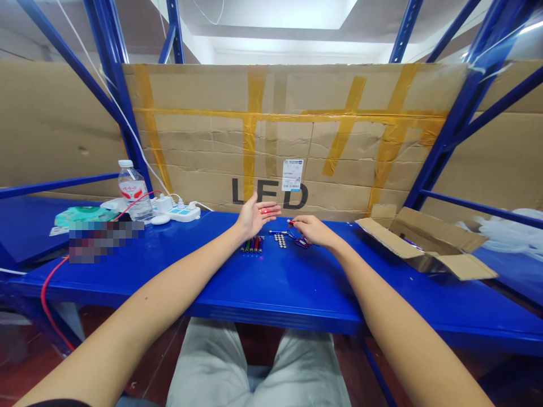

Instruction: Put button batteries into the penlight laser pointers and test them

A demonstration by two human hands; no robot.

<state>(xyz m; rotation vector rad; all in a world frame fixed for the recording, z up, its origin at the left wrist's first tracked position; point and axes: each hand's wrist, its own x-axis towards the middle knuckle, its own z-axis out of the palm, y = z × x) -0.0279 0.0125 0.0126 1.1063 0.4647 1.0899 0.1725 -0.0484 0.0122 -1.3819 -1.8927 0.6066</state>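
Note:
My left hand [255,215] is held palm up above the blue shelf [212,282], fingers spread, with a bright red spot of light on the palm. My right hand [311,229] is curled around a small red pen-like light [291,223] that points at the left palm. Beneath the left hand lies a row of several coloured pen lights [253,245]. Between the hands sit a cluster of small silver button cells [280,241] and a silver tube [277,232]. Small blue and red parts [302,243] lie under the right hand.
An open cardboard box [424,242] lies at the right. At the left stand a water bottle [134,190], a white power strip [180,212] with a red cable, and a green packet [85,215]. A taped cardboard sheet marked LED [297,141] backs the shelf.

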